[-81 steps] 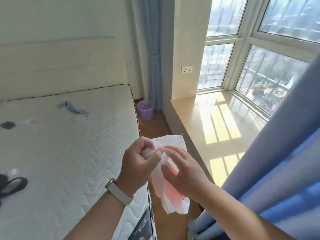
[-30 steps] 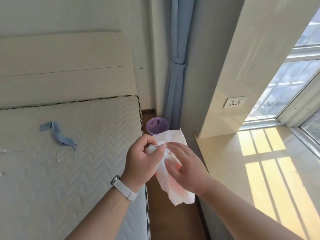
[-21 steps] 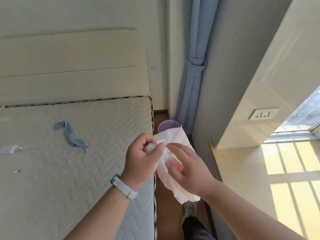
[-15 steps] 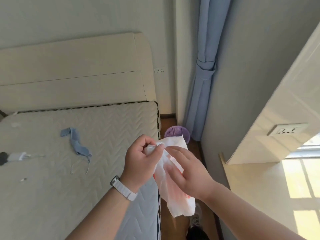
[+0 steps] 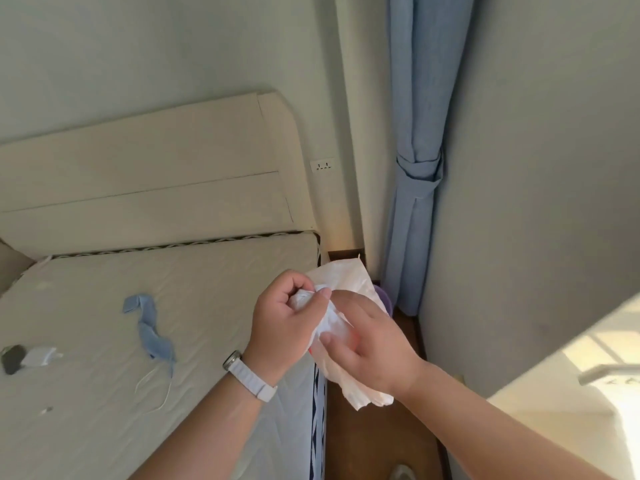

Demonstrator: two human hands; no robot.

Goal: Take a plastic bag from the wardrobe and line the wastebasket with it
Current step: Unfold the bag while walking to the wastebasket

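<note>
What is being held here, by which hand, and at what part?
Both hands hold the white plastic bag: left hand pinches its bunched top edge, right hand grips its middle.

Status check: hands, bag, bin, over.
Left hand and right hand both pinching crumpled white plastic bag. Purple wastebasket mostly hidden behind it. Nothing obstructing.

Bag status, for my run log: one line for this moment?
bag: crumpled | left hand: gripping | right hand: gripping | wastebasket: unlined
</note>
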